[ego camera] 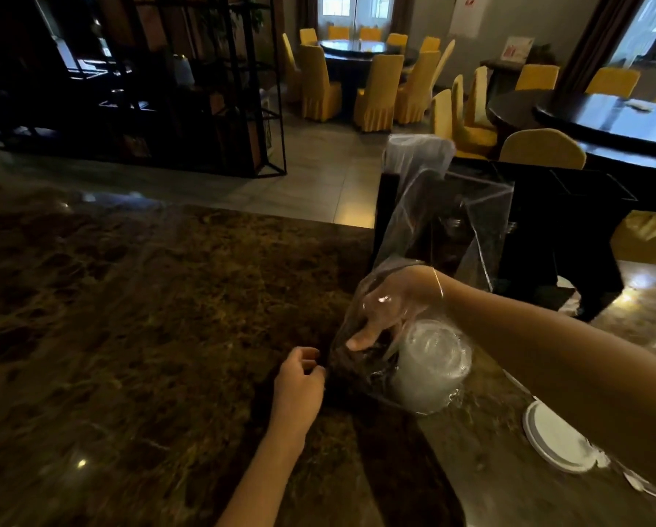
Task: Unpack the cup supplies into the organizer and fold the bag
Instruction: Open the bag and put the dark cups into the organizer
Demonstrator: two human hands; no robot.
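Observation:
A clear plastic bag (pixel 425 222) stands on the dark marble counter (pixel 147 317), its top reaching up in front of the black organizer (pixel 569 230). My right hand (pixel 391 310) is inside the bag, fingers spread, beside a stack of clear plastic lids (pixel 431 365) lying at the bag's bottom. Whether it grips anything I cannot tell. My left hand (pixel 299 382) pinches the bag's lower left edge against the counter. A sleeve of clear cups (pixel 413 154) stands upright at the organizer's left end.
A stack of white lids in wrap (pixel 558 443) lies on the counter at the right, under my right forearm. Beyond the counter are round dark tables, yellow-covered chairs and a black metal shelf on the left.

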